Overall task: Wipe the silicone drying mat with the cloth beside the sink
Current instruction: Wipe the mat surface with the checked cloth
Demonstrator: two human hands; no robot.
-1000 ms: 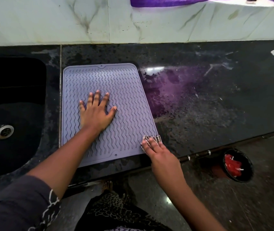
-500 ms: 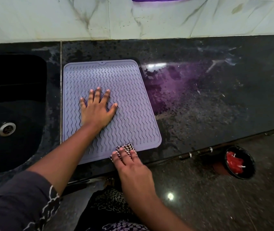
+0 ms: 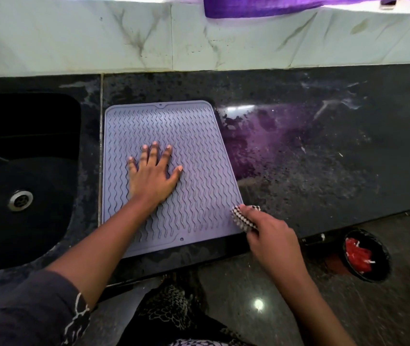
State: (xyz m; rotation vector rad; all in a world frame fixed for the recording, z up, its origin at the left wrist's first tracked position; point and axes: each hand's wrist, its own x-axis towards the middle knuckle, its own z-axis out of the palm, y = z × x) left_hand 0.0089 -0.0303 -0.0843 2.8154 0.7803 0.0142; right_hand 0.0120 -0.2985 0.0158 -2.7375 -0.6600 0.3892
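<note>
Black sink [image 3: 22, 171] at nine o'clock, drain showing, sunk into the worktop [image 3: 323, 171]; just to its right, lavender silicone drying mat [image 3: 199, 151] lying flat, left edge parallel to the sink rim and near it, near edge close to the worktop's front lip.

Left hand [image 3: 153, 178] flat on the mat's centre, fingers spread toward twelve o'clock, holding nothing; probably pinning the mat against sliding under the wipe.

Right hand [image 3: 271, 236] at the mat's five o'clock corner, grip closed around a bunched checkered cloth [image 3: 242, 216]; cloth touching the mat's right edge, partly over the worktop; likely working the border.

Open room: mat free toward twelve and one o'clock, ridges bare; strip at seven o'clock crossed by the left forearm. Beyond the right edge, wet dark worktop with a purple sheen toward three o'clock, wide and bare. Below the front lip, floor; dark bin [image 3: 366, 255] with red scraps at four o'clock, well clear.
</note>
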